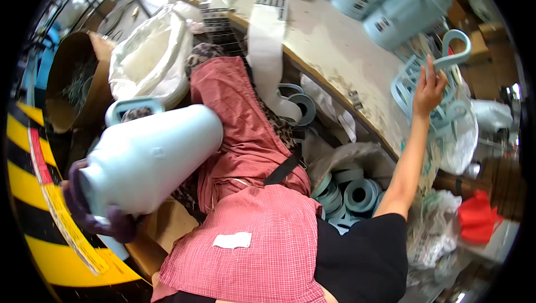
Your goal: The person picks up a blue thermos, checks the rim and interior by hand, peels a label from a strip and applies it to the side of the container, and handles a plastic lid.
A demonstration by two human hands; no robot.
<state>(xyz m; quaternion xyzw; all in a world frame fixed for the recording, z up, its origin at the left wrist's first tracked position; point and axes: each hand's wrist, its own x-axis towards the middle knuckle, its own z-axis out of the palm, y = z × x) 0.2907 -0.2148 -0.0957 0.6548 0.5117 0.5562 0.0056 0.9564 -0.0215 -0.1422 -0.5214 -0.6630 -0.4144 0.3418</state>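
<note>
A light blue plastic jug body (159, 149) lies tilted across my left side, its narrow neck toward my left hand (103, 208). That hand wears a dark purple glove and is closed around the neck end. My bare right hand (429, 92) reaches far to the right, over a pile of light blue plastic handles (407, 88). Its fingers close on one curved handle (459, 52) that sticks up above the others; part of the grip is hidden. Another light blue handle (120, 110) shows just behind the jug body.
Finished light blue jugs (385, 24) stand on the worktable (329, 41) at the back right. A label strip (265, 52) hangs off its edge. Below sits a bag of light blue rings (360, 194). A white sack (148, 57) and a cardboard box (72, 80) stand left, near a yellow-black striped surface (33, 191).
</note>
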